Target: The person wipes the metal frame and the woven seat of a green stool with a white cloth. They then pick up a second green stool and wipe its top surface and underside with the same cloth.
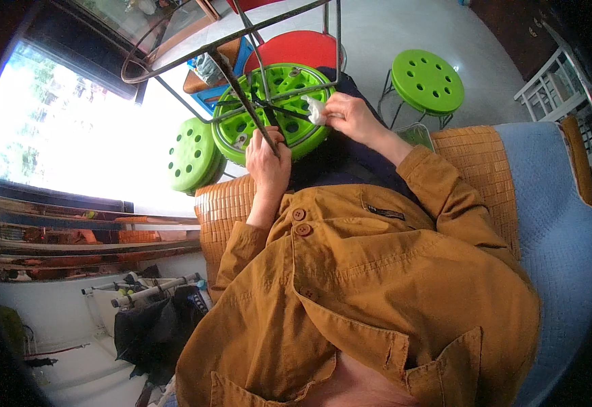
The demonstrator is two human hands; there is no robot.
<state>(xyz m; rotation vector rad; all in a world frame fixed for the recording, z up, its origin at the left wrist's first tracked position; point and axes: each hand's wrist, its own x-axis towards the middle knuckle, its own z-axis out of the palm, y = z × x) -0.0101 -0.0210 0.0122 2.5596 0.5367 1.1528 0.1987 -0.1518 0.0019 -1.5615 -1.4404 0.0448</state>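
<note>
An upturned green stool (269, 74) lies across my lap, its ribbed underside facing up and its thin dark metal legs (239, 88) rising toward the far left. My left hand (269, 159) is wrapped round one of these legs, close to the seat's near rim. Pinched in the fingers of my right hand (354, 119) is a crumpled white tissue (316, 110). It sits over the right part of the underside, beside a black metal strut; whether it touches the strut I cannot tell.
Another green stool (428, 81) with round holes stands at the right, and further green stool seats (193, 154) are at the left. Behind are a red stool seat (296, 49) and a blue-and-brown chair (218, 85) with a cloth on it. I sit on a woven mat (476, 159).
</note>
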